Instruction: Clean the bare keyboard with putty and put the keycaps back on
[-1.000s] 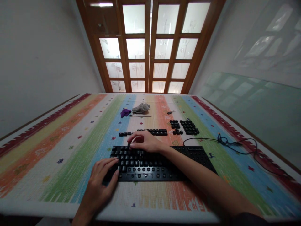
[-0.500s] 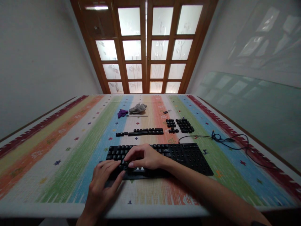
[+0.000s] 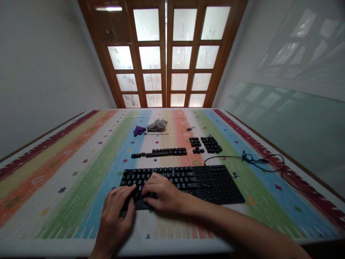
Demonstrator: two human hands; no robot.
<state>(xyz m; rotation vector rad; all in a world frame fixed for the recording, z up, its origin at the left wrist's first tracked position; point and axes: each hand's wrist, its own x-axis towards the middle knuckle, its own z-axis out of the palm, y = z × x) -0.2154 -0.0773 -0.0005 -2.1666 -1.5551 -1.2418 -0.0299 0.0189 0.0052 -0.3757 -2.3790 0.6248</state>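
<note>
A black keyboard (image 3: 185, 178) lies near the front of the table, with caps on its main block and bare stems on the number pad at right. My left hand (image 3: 115, 212) grips its left end, fingers over the left edge and thumb by the front edge. Just beside it, my right hand (image 3: 161, 192) is curled over the lower left keys. Its thumb and fingers close around a black keycap (image 3: 151, 195), mostly hidden by the hand.
Loose keycaps (image 3: 212, 145) stand grouped behind the keyboard, with a row around a long space bar (image 3: 157, 153). Farther back are a keycap puller (image 3: 190, 128), a grey cloth (image 3: 157, 125) and a purple cloth (image 3: 139, 131). A cable (image 3: 250, 158) coils at right on the striped tablecloth (image 3: 81, 201).
My right hand has come slightly nearer and lower over the keys, its fingers more curled. My left thumb has drawn back toward the left fingers, still at the keyboard's left end.
</note>
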